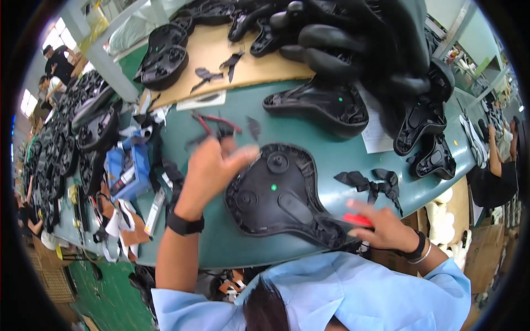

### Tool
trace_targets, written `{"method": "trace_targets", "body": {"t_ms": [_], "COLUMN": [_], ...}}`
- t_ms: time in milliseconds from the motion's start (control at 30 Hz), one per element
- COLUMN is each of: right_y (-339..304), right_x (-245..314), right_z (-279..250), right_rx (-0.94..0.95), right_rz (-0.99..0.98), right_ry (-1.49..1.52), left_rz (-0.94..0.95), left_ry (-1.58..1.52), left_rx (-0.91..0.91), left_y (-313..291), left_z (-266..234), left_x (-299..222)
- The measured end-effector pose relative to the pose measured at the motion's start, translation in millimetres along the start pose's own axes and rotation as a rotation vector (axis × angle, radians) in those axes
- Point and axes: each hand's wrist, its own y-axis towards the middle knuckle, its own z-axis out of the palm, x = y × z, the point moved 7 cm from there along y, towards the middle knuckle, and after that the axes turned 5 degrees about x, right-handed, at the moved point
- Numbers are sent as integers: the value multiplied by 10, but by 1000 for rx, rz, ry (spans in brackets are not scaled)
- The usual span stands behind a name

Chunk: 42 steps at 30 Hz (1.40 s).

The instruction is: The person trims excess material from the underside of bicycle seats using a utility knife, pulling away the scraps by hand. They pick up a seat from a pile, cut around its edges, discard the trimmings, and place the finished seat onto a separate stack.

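Black saddle shell [281, 196] lies underside-up on the green tabletop [309, 146], at its near edge, right in front of the person. Left hand [212, 165] raised at the shell's left rim, fingers loosely spread, thumb touching the rim, gripping nothing I can see. Right hand [381, 226] at the shell's near-right end, closed on a red tool [358, 220]. Red-handled pliers [215, 124] lie just beyond the left hand. More black saddles [326, 105] toward the far edge.
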Motion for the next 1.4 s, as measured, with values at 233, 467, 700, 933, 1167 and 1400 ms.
{"method": "trace_targets", "body": {"t_ms": [233, 467, 700, 933, 1167, 1400], "right_y": [857, 1167, 811, 318, 510, 142], "right_x": [-1023, -1376, -123, -158, 232, 97], "right_z": [-1048, -726, 242, -29, -396, 102], "right_rx": [-620, -410, 215, 0, -131, -30], "right_rz": [228, 396, 290, 105, -382, -166], "right_ry": [290, 952, 984, 446, -468, -603], "left_rz": [-288, -141, -438, -451, -491, -513], "left_ry": [-293, -1156, -1458, -1063, -760, -727], "left_rx": [-8, -161, 224, 110, 134, 102], "left_y": [221, 609, 377, -344, -310, -385], "left_z": [-266, -93, 979, 538, 398, 404], "left_x": [472, 537, -3, -149, -357, -288]}}
